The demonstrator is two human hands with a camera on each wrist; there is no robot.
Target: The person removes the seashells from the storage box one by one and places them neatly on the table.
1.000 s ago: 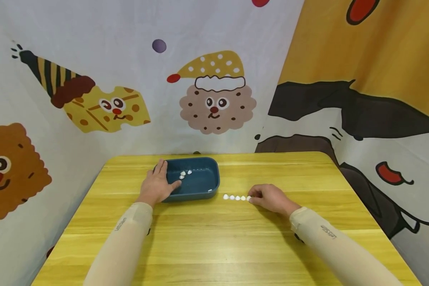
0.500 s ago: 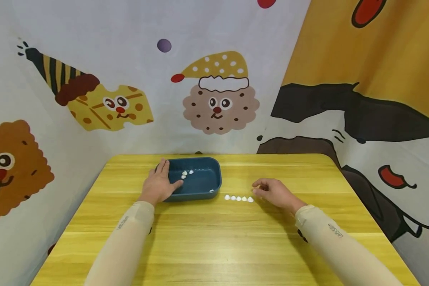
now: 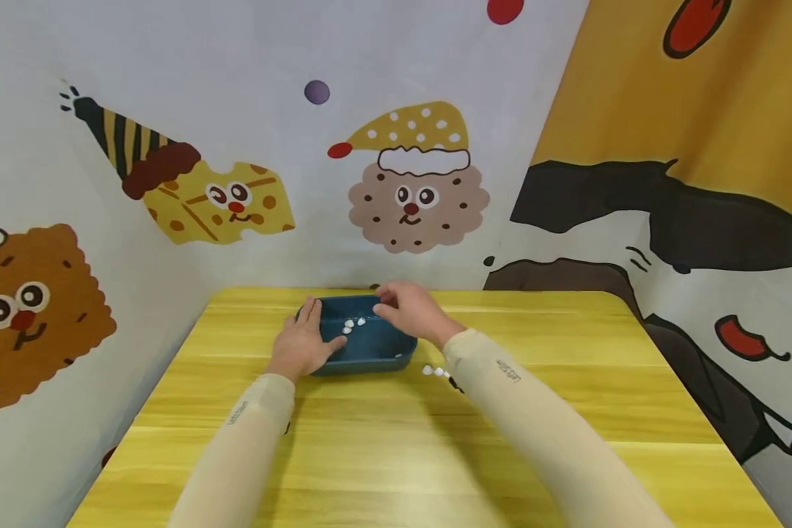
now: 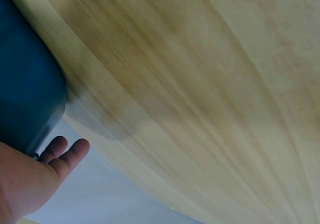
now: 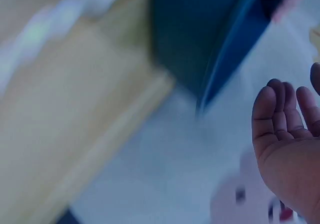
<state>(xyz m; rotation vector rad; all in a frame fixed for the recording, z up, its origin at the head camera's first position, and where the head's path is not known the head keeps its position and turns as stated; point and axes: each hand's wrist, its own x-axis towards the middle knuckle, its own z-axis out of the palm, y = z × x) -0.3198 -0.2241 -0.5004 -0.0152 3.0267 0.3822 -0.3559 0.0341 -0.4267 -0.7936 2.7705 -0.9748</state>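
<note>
A dark blue rectangular dish (image 3: 369,363) stands near the back edge of the table. Inside it lie several small white pieces (image 3: 348,323), pebble-like or shell-like. My left hand (image 3: 301,345) rests over the dish's left end, its fingers extended along the rim and its thumb over the inside. The left wrist view shows two straight fingertips (image 4: 75,154) beside the dish wall. My right hand (image 3: 412,312) hovers above the dish's right end, fingers loosely bent with nothing visible between them. A row of white pieces (image 3: 433,371) lies right of the dish, partly hidden by my right forearm.
The yellow wood-grain table (image 3: 369,455) ends at a curtain (image 3: 317,220) printed with cartoon food. In the right wrist view the row of pieces is blurred at the upper left.
My right hand let go of the last white piece at the row's right end. It then moved left and back to above the dish. My left hand stayed on the dish.
</note>
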